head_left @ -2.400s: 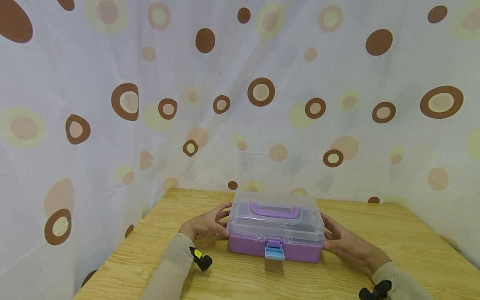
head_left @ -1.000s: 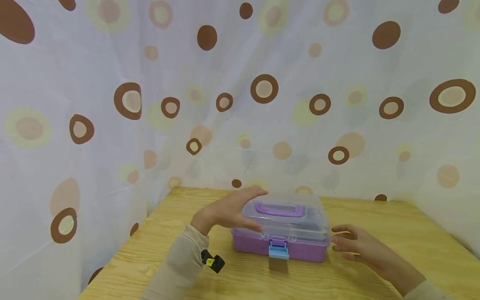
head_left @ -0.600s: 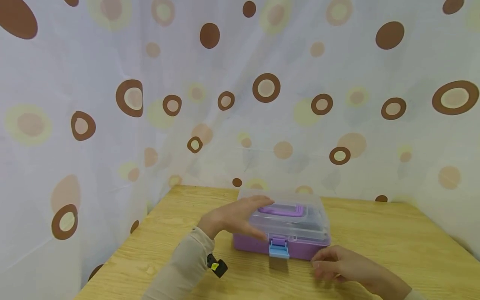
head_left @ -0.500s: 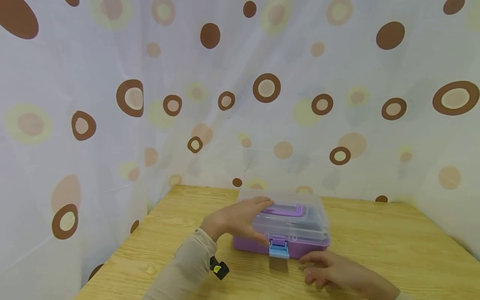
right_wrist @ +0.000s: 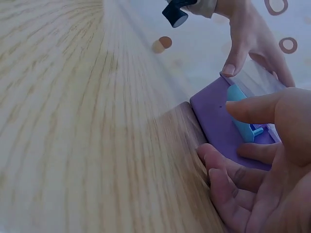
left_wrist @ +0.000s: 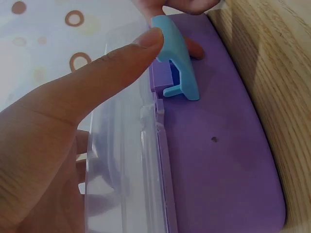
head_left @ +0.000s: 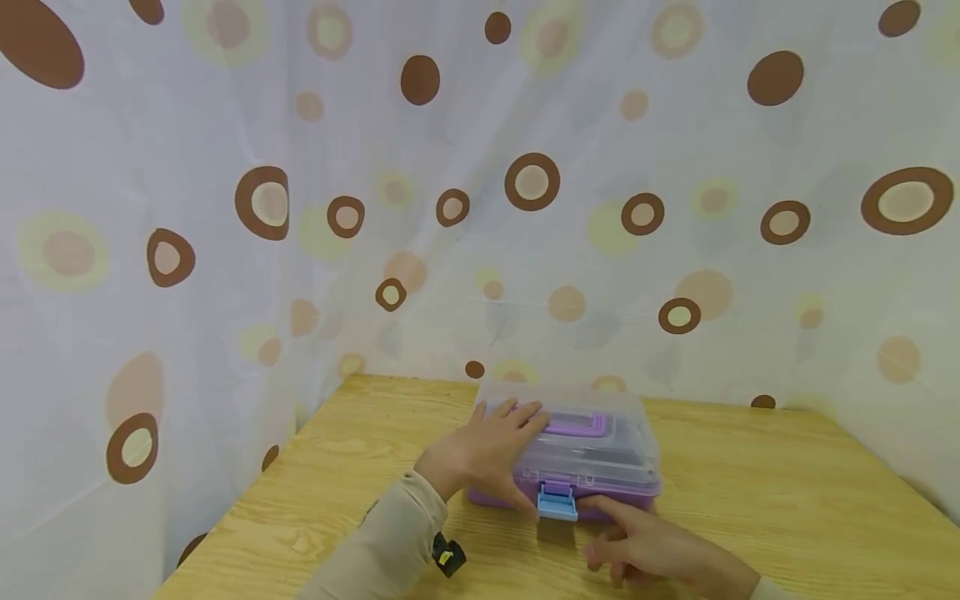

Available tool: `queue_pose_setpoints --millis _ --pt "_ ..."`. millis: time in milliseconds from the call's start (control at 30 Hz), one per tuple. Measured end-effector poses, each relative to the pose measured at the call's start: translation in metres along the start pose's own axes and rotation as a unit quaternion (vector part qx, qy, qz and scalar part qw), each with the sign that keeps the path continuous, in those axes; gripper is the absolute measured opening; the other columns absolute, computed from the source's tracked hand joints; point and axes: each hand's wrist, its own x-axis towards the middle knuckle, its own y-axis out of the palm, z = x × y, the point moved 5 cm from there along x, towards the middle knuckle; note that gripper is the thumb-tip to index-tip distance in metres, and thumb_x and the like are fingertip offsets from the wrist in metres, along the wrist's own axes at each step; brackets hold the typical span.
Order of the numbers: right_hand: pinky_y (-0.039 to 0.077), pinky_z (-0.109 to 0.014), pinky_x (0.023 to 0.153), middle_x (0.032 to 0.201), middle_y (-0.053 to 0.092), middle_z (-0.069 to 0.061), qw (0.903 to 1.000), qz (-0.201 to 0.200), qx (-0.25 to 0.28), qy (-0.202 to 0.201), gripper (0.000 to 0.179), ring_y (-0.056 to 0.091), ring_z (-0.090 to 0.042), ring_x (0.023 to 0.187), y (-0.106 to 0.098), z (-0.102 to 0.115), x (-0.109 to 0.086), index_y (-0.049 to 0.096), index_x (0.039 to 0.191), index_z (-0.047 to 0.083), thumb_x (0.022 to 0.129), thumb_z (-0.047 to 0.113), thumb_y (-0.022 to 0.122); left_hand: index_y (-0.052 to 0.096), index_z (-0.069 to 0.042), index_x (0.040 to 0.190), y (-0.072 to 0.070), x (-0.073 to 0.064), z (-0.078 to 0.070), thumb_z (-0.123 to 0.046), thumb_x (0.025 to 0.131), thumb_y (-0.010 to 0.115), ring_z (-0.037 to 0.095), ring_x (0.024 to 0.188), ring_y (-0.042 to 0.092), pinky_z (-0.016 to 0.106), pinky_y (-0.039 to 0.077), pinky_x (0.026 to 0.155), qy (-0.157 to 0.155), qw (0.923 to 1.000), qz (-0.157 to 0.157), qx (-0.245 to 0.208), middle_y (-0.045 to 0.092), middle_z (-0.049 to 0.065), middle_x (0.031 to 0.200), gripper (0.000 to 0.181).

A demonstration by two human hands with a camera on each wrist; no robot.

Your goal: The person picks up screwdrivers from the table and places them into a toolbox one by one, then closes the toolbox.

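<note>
A purple storage box with a clear lid sits on the table, its lid lowered. Purple is also the colour of the carry handle on top. At the front, a light-blue latch sticks outward. My left hand rests over the lid's left part with fingers spread, its thumb tip right at the latch in the left wrist view. My right hand is low at the box's front; its index finger reaches the latch's right side and its thumb overlaps the latch in the right wrist view. Its other fingers are loosely bent.
The wooden table extends around the box. Behind and to the left hangs a white curtain with brown and beige spots. A small black camera sits at my left wrist.
My right hand has left the box's right side and come round to the front latch. My left hand has moved from the left side onto the lid, its thumb nearer the latch.
</note>
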Motion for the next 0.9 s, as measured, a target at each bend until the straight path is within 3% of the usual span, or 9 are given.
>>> queue_pose_setpoints --millis 167,367,633,900 --pt "0.048 -0.023 0.055 0.092 0.070 -0.009 0.9997 -0.017 0.008 -0.014 0.060 0.061 -0.018 0.069 0.0028 -0.0023 0.0042 0.041 0.148 -0.007 0.100 0.018 0.068 0.028 -0.017 0.164 0.0023 0.0008 -0.0032 -0.080 0.065 0.080 0.038 0.153 0.021 0.071 0.021 0.114 -0.005 0.9999 -0.010 0.001 0.018 0.007 0.171 0.129" --pt "0.050 -0.024 0.056 0.096 0.069 -0.010 0.9991 -0.033 0.016 -0.022 0.057 0.060 -0.020 0.073 0.0025 -0.0034 0.0065 0.043 0.145 -0.010 0.102 0.020 0.065 0.032 -0.017 0.163 0.0016 0.0030 -0.0041 -0.078 0.069 0.079 0.038 0.152 0.025 0.070 0.024 0.114 -0.011 0.9996 -0.023 0.011 0.022 0.006 0.170 0.121" --pt "0.051 -0.024 0.054 0.099 0.068 -0.009 0.9979 -0.056 0.014 -0.029 0.063 0.061 -0.022 0.079 0.0041 -0.0020 0.0108 0.041 0.143 -0.018 0.107 0.029 0.061 0.034 -0.015 0.163 0.0010 0.0039 -0.0041 -0.078 0.070 0.079 0.038 0.152 0.026 0.071 0.025 0.113 -0.016 0.9995 -0.019 0.019 0.022 0.007 0.170 0.120" --pt "0.053 -0.023 0.055 0.099 0.067 -0.007 0.9961 -0.085 0.015 -0.022 0.049 0.062 -0.019 0.077 0.0047 0.0014 0.0099 0.059 0.127 -0.009 0.106 0.035 0.061 0.037 -0.013 0.161 -0.0026 0.0022 -0.0052 -0.067 0.087 0.072 0.037 0.151 0.027 0.070 0.026 0.113 -0.015 0.9996 -0.019 0.016 0.027 0.007 0.168 0.098"
